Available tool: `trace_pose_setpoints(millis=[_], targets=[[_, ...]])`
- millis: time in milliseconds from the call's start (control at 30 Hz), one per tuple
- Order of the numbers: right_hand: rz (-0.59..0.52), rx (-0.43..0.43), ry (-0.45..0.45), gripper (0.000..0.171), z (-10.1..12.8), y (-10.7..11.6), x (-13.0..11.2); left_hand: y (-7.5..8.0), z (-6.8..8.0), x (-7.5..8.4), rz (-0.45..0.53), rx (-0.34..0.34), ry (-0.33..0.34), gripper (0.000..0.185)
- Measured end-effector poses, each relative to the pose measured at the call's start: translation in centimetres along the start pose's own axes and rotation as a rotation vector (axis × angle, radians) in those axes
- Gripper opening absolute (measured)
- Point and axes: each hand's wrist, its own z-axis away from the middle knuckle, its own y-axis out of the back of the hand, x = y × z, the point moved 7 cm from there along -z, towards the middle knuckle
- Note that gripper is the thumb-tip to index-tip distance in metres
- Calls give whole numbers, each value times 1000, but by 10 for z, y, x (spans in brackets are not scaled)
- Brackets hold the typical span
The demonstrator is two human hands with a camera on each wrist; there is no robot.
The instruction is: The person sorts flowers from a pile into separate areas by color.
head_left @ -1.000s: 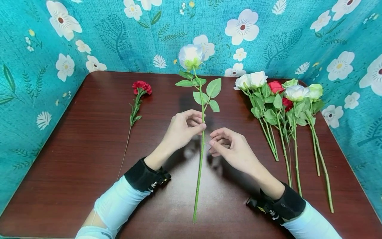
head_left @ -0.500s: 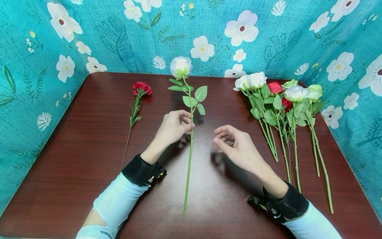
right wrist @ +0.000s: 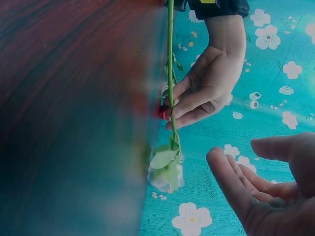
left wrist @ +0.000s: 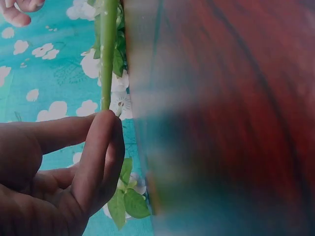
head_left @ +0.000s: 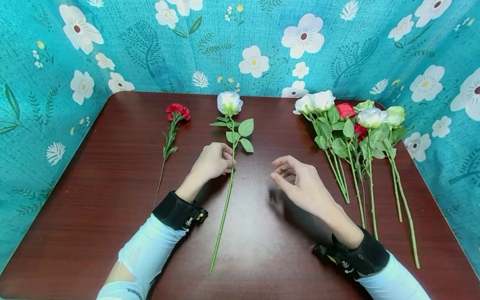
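here the left hand (head_left: 211,160) pinches the white rose (head_left: 229,103) by its stem just below the leaves — a grip that steers it as it lies along the counter (head_left: 93,200); the right hand (head_left: 300,183) hovers nearby, loosely curled, empty.

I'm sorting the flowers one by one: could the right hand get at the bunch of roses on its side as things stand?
Probably yes. The right hand holds nothing, its grip relaxed, and the bunch of roses lies uncovered beside it on the table with nothing between them.
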Motion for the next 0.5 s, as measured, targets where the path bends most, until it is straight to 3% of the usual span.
trace_pose_setpoints(millis=[500], targets=[[21,-1,7,23,0,0,1,3,0,-3,-153,-32,30,40]])
